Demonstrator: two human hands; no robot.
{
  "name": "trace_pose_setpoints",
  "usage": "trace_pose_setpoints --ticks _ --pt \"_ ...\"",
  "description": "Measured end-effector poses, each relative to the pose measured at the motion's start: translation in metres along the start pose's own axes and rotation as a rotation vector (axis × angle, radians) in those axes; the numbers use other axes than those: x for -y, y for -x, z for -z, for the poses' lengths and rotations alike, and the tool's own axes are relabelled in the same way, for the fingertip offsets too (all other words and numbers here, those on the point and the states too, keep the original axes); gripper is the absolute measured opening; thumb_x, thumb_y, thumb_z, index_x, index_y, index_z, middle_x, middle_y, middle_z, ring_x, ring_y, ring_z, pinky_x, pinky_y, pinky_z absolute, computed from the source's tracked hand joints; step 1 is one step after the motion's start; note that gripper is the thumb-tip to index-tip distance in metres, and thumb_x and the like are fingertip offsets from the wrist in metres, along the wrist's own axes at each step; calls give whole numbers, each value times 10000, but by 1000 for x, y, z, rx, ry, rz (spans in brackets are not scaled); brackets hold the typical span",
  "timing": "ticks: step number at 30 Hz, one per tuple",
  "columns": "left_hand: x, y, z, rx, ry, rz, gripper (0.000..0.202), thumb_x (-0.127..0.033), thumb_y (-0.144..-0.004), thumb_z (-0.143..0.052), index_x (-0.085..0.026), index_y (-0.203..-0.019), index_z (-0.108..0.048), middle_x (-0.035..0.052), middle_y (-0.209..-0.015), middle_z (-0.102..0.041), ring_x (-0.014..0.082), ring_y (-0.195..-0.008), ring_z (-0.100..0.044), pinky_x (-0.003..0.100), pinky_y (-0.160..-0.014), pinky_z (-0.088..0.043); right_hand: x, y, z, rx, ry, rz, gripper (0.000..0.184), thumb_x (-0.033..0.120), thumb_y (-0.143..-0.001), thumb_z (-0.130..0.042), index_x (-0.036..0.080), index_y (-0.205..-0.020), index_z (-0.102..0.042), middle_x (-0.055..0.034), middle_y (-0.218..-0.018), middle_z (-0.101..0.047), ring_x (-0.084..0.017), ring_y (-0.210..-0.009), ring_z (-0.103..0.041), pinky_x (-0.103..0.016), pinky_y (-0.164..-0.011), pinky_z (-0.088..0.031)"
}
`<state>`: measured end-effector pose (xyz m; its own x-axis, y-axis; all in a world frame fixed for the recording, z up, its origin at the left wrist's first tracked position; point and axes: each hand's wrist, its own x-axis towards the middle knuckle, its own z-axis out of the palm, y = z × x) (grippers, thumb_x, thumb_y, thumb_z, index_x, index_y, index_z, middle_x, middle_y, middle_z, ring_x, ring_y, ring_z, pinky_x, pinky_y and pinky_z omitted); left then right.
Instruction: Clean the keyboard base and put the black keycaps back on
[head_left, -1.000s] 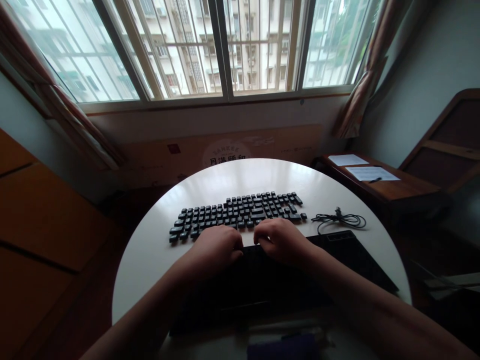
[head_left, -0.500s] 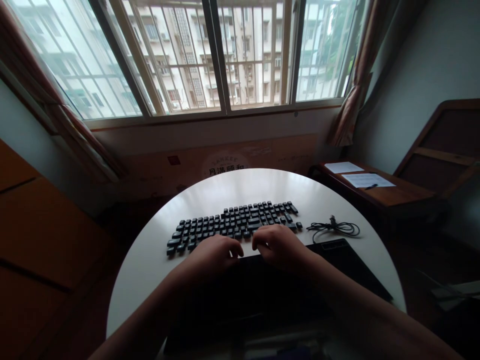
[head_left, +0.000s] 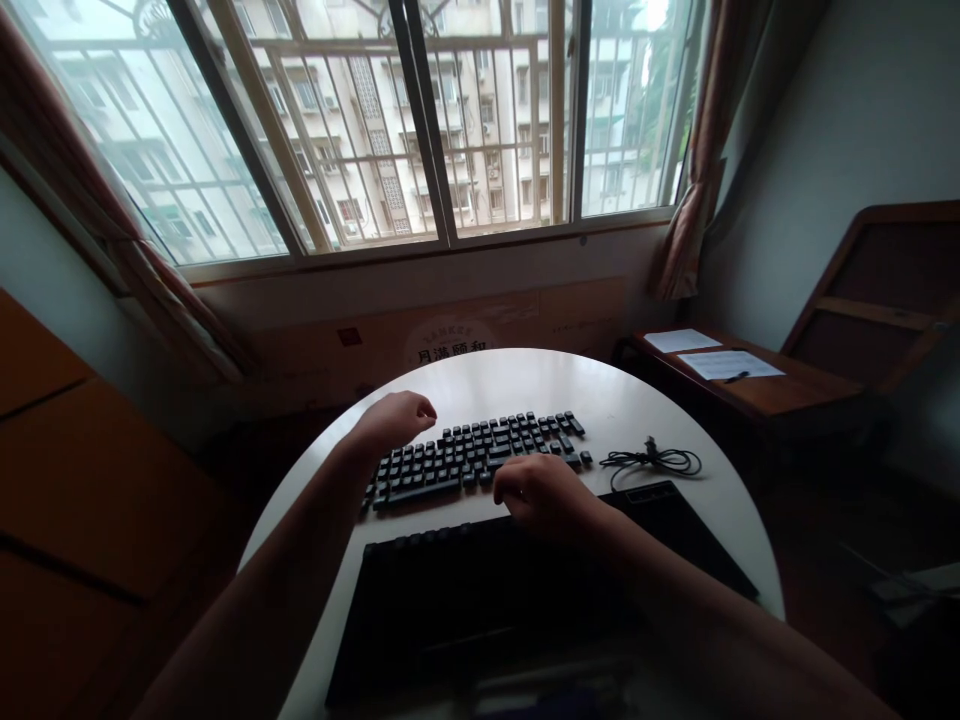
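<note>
Black keycaps lie loose in rows on a white round table. My left hand is at the far left side of these rows, its fingers curled downward. Whether anything is in them is hidden. Nearer to me rests a dark keyboard base, with several keycaps along its far left edge. My right hand is over the base's far edge, just in front of the loose keycaps. Its fingers are bent in and closed; what they hold, if anything, cannot be made out.
A coiled black cable lies on the table, right of the keycaps. Papers and a pen rest on a wooden side table at the right. Behind stands a barred window between tied curtains.
My left hand has moved away from the right hand, left and farther out, past the loose keycaps. My right hand stays near the base's far edge. The camera view has shifted slightly.
</note>
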<state>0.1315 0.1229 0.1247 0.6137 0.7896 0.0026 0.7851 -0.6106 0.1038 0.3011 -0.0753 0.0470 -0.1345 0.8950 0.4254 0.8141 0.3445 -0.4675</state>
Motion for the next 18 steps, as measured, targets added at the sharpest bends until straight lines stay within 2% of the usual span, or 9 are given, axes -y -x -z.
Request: trace_pose_setpoints --ticks 3,6,9,14,18 --pt "11 -34 -11 42 -16 51 281 -278 -774 -590 -197 -972 -773 59 -1021 -769 201 -924 -692 235 -771 -491 0 0 -1 6 9 5 200 60 -792 -581 196 -768 -726 -2 -820 -728 -149 -727 -664 -227 -675 -433" --pt "17 -53 -27 100 -5 51 304 -239 -746 -609 -189 -999 -770 62 -1041 -766 197 -919 -695 229 -791 -500 -1 0 -2 0 0 9 208 59 -794 -572 200 -788 -726 -1 -827 -729 -149 -726 -667 -228 -668 -433" --pt "22 -63 -39 147 30 41 322 -223 -776 -584 -189 -1043 -760 55 -1068 -762 184 -938 -694 212 -799 -505 -2 0 -4 4 -4 13 207 59 -786 -572 204 -787 -720 3 -827 -726 -146 -716 -664 -229 -657 -428" --pt "28 -69 -49 165 105 16 391 -227 -871 -480 -177 -1187 -705 65 -1148 -740 158 -926 -696 199 -809 -511 1 -1 -4 45 -17 37 206 50 -779 -562 202 -776 -702 9 -803 -710 -133 -670 -640 -225 -618 -406" --pt "29 -71 -55 207 142 -14 351 -257 -838 -557 -187 -1134 -731 54 -1113 -752 158 -879 -701 201 -781 -518 3 0 -3 57 -25 35 202 37 -760 -569 195 -764 -693 5 -783 -699 -135 -660 -628 -226 -603 -397"
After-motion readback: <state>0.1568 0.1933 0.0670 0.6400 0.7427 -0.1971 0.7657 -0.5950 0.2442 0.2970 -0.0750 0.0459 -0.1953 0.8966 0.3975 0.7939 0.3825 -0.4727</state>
